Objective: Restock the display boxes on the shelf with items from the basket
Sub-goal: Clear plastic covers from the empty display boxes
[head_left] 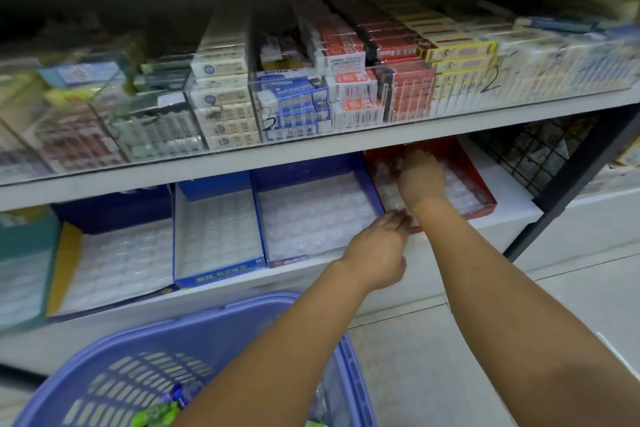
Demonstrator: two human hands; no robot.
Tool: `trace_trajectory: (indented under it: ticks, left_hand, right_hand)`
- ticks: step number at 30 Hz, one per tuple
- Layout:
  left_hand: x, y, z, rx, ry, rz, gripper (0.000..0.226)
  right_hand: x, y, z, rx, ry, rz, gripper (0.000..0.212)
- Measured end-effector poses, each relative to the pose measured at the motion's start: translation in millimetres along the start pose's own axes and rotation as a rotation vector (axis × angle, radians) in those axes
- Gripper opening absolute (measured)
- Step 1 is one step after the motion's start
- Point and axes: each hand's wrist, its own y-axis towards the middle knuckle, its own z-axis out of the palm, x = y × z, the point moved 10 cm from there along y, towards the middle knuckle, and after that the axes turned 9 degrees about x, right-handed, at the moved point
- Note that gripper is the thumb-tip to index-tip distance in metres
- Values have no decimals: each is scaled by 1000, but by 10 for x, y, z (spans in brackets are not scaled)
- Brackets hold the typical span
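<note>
Both arms reach from the lower right toward the lower shelf (504, 192), where open display boxes stand in a row along its front edge. The right hand (420, 177) lies palm down inside the red box (476, 168), the box nearest the shelf's right end, on the clear-wrapped white items (462, 185) that fill it. Its fingers are blurred and dip in among the items, so it cannot be told whether they are grasping one or resting loose.

The left hand (377, 250) is at the front left corner of the red box. Its fingers are stretched forward and released, their tips touching that corner where it meets the neighbouring blue box (304, 168).

The blue box holds the same kind of wrapped white items, as do a second blue box (218, 276) to its left and a yellow-edged box (64, 267) beyond that.

The lilac basket (242, 308) sits below the shelf's front edge, under the left forearm, with green packets (156, 412) visible at its bottom.

On the upper shelf (311, 149), packs of erasers (301, 94) stand in clear dividers.
</note>
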Motion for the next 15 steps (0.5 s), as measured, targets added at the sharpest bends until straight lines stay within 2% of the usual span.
trace_trajectory:
  ticks: [2, 4, 6, 8, 10, 12, 14, 15]
  left_hand:
    - [7, -10, 13, 40, -3, -17, 71]
    - [-35, -92, -53, 8, -53, -2, 67]
    - [-50, -300, -202, -120, -155, 27, 56]
    - [50, -662, -360, -301, -260, 25, 37]
    - [289, -1081, -334, -392, -361, -25, 21]
    - [631, -1464, -95, -352, -417, -142, 22]
    - [1014, -1776, 283, -245, -412, -289, 29]
    - [1207, -1904, 523, -169, -401, -365, 31]
  right_hand:
    - [5, -9, -22, 58, -17, -10, 24]
    - [43, -27, -14, 145, -46, -52, 29]
    - [63, -100, -64, 192, -59, -58, 34]
    - [69, -223, -215, 122, -20, -28, 39]
    - [232, -458, -362, 85, 70, -77, 40]
    - [576, -797, -274, 311, 149, -163, 36]
    - [1042, -1308, -35, 610, 91, -287, 38]
    - [1289, -1560, 107, 697, 29, -375, 38]
